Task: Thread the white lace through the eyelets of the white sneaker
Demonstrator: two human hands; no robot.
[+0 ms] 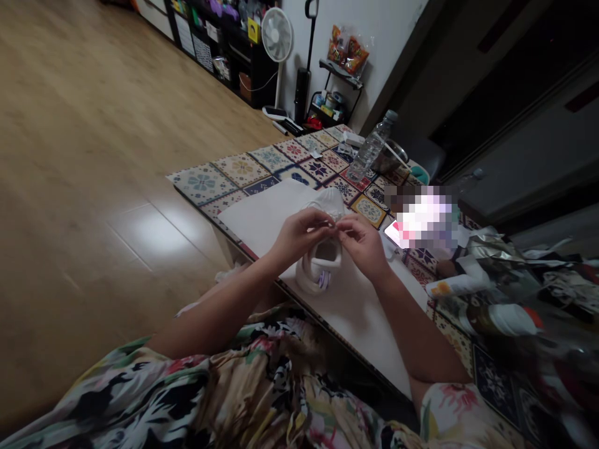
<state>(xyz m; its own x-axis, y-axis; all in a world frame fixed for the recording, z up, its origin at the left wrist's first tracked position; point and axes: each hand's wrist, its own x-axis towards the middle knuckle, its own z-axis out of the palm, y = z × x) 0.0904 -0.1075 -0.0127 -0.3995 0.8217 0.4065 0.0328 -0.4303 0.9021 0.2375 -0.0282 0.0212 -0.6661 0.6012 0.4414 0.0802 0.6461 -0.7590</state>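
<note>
Shoe (332, 263) sits close to the edge

The white shoe rests on a white sheet (262, 212) near the counter's (201, 181) near edge. Left hand (306, 234) and right hand (358, 240) meet over its upper, fingertips drawn narrow; I cannot tell what they pinch. A hard pull bodyward could drag shoe and sheet over; an outward forearm could knock the white tube (456, 287).

The shoe (328, 264) is white with purple touches, the sheet (266, 209) white — the tablecloth (322, 169) multicoloured floral squares.
</note>
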